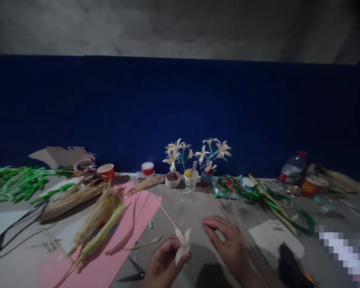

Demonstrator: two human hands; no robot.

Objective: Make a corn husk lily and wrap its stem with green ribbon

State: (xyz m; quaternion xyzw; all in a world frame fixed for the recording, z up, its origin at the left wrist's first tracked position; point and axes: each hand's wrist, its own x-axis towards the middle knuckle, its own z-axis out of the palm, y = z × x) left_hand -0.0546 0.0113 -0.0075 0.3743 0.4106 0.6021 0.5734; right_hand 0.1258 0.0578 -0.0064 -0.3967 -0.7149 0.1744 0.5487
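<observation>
The husk flower (183, 239), pale with pointed petals, sits low in the frame just left of centre, on a thin stick (165, 212) that slants up and left. The left hand (164, 263) is closed around its base, thumb and fingers pinching it. The right hand (231, 245) hovers just right of it, fingers bent and loosely spread, with nothing visible in them.

Scissors (134, 273) lie near the left hand at the bottom edge. Pink paper (139, 214) spreads to the left, under corn husks (97, 218). A black glue gun (291, 264) rests at lower right. At the centre back, 2 sprays of finished flowers (198, 152) stand in small cups. Green ribbon (267, 196) trails at right, and a water bottle (292, 166) lies beyond it.
</observation>
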